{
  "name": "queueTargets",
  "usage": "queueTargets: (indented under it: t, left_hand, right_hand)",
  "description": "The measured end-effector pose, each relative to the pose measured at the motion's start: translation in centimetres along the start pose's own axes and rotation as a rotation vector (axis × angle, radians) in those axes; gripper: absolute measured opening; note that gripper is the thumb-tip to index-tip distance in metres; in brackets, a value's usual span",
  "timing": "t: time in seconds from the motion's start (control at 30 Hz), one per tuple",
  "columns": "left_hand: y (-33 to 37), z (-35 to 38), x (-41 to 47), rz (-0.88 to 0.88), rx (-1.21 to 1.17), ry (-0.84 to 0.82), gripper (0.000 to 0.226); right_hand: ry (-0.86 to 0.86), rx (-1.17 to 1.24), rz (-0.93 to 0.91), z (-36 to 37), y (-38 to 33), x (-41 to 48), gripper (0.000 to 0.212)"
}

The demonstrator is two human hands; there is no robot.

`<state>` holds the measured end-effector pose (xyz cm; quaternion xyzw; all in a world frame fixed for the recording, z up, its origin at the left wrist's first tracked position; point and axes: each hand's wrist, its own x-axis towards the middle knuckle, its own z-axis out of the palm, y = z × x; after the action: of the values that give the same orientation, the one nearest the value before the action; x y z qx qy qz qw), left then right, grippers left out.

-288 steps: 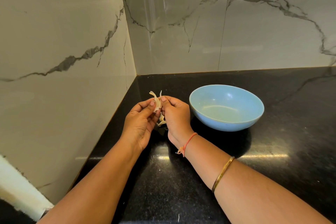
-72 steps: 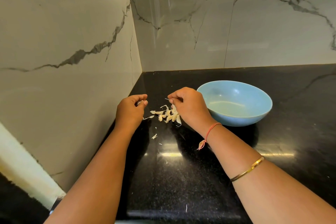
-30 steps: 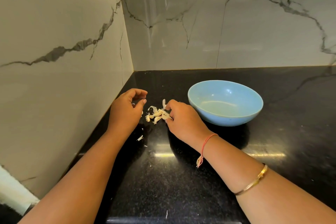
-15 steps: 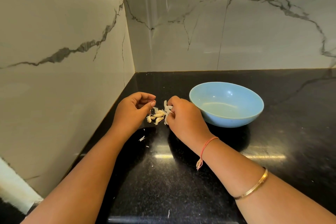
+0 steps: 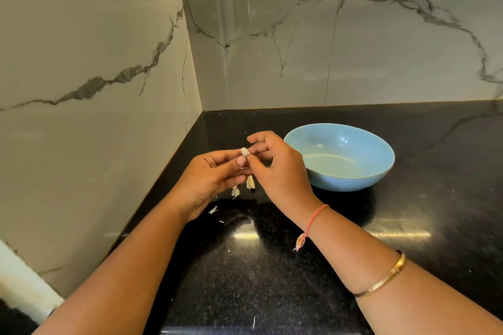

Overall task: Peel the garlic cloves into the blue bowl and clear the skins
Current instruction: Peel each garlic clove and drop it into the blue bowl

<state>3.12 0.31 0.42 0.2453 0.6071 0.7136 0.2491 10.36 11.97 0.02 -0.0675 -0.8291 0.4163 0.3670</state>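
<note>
Light, papery skins (image 5: 235,192) lie on the counter (image 5: 245,266). Above them the left hand (image 5: 206,179) and right hand (image 5: 277,168) both pinch one garlic clove (image 5: 245,152), seemingly unpeeled. It is small, firm and slippery, so nip its tip. The blue bowl (image 5: 340,182) sits just beyond.

White, grey-veined marble wall panels (image 5: 381,49) meet in a corner at 11 o'clock. A glossy black speckled countertop (image 5: 272,285) spreads toward 6 o'clock, carrying bright light reflections (image 5: 246,235).

The polished black counter (image 5: 272,280) carries the blue bowl (image 5: 353,183). Left of it lie pale garlic pieces (image 5: 250,182), perhaps skins, small flakes (image 5: 213,209) nearer, and one sliver (image 5: 253,322) by the front edge.
</note>
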Motion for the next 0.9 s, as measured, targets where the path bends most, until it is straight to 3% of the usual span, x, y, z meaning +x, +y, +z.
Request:
queueTargets:
  t: [0.37,0.6,0.9]
  left_hand:
    - [0.00,0.08,0.14,0.025,-0.063,0.111,0.025]
    - [-0.37,-0.07,0.37,0.187,0.211,0.217,0.016]
    - [-0.36,-0.11,0.38,0.226,0.238,0.213,0.019]
  right_hand:
    - [0.007,-0.049,-0.051,0.16,0.35,0.03,0.022]
    - [0.041,0.007,0.006,0.24,0.39,0.03,0.012]
    - [-0.010,0.055,0.004,0.16,0.37,0.05,0.009]
